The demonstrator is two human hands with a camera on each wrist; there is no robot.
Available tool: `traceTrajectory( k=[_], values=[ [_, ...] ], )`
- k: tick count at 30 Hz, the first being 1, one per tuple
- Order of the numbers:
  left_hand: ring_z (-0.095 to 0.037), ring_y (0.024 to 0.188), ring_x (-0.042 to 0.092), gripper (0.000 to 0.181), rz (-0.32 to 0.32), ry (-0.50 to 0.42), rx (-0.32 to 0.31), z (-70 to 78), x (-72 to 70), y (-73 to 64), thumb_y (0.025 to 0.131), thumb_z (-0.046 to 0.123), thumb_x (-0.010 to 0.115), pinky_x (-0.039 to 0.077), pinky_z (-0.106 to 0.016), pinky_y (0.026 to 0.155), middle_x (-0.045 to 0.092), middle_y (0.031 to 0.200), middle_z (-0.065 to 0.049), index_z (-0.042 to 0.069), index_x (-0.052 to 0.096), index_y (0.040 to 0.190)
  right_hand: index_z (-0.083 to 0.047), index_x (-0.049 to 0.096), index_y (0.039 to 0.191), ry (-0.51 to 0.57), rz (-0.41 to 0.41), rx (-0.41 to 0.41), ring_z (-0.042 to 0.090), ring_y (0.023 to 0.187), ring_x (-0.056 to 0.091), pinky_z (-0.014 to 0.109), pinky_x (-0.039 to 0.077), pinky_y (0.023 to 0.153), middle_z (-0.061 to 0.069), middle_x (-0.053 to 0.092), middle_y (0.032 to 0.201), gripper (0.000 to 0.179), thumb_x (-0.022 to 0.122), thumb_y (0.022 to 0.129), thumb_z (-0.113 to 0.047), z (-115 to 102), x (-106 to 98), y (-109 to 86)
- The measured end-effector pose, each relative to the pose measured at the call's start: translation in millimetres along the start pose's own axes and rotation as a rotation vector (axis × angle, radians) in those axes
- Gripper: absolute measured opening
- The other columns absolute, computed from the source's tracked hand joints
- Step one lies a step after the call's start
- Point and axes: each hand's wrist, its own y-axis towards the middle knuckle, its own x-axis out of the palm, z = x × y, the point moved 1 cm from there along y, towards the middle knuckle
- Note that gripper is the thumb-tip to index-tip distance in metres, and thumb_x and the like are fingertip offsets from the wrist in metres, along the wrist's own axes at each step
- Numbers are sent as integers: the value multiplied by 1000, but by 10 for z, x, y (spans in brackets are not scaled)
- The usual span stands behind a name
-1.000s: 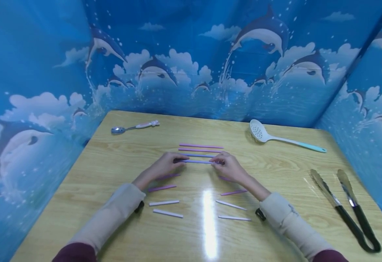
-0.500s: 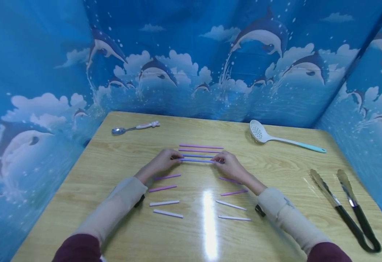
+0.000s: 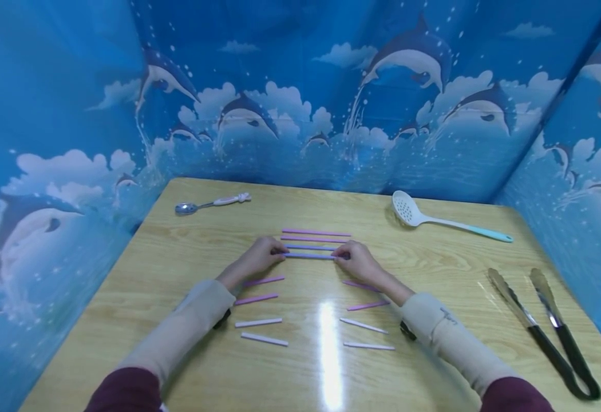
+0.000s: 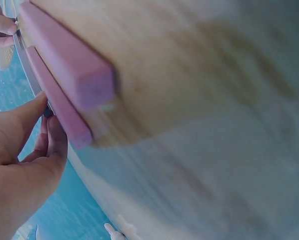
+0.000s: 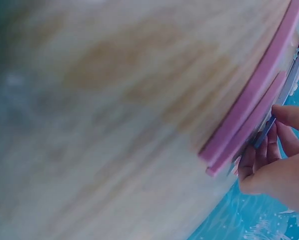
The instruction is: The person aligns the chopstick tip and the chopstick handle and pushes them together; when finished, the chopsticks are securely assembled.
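In the head view both hands meet at the ends of a thin, straight blue-violet stick [image 3: 308, 256], the nearest of a stack of long parallel ones. My left hand [image 3: 257, 258] pinches its left end; thumb and fingers of the left hand [image 4: 29, 155] show this in the left wrist view. The other end sits between thumb and fingertips of my right hand [image 3: 360, 263], as the right wrist view of the blue stick [image 5: 263, 134] shows. Just behind lies a second blue stick [image 3: 308, 248], then a pink stick [image 3: 315, 239] and a farther pink stick [image 3: 316, 232].
Shorter sticks lie in two columns nearer me: pink [image 3: 256, 298] and white [image 3: 264, 339] on the left, pink [image 3: 367, 306] and white [image 3: 369, 346] on the right. A spoon [image 3: 213, 203], a skimmer [image 3: 450, 220] and black-handled tongs [image 3: 548, 332] lie around the wooden table [image 3: 177, 343].
My left hand has shifted slightly left along the blue-violet stick towards its end. My right hand keeps its grip with only a small shift. The other sticks have stayed in place.
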Motion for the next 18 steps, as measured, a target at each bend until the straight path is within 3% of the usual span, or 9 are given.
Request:
traceTrajectory(
  k=[14, 18],
  values=[
    [-26, 91, 62, 21, -22, 7, -37, 4, -1, 6, 88, 3, 63, 52, -36, 86, 67, 98, -16, -4, 67, 108, 4, 71, 93, 4, -8, 25, 29, 87, 62, 41, 52, 81, 15, 66, 91, 11, 66, 85, -1, -1, -14, -10],
    [-26, 92, 62, 23, -20, 5, -37, 10, -22, -12, 88, 4, 64, 51, -37, 87, 66, 99, -15, -3, 66, 109, 5, 70, 95, 54, -16, 69, 30, 90, 62, 42, 52, 84, 17, 66, 95, 13, 66, 86, -2, -15, -47, -25]
  ],
)
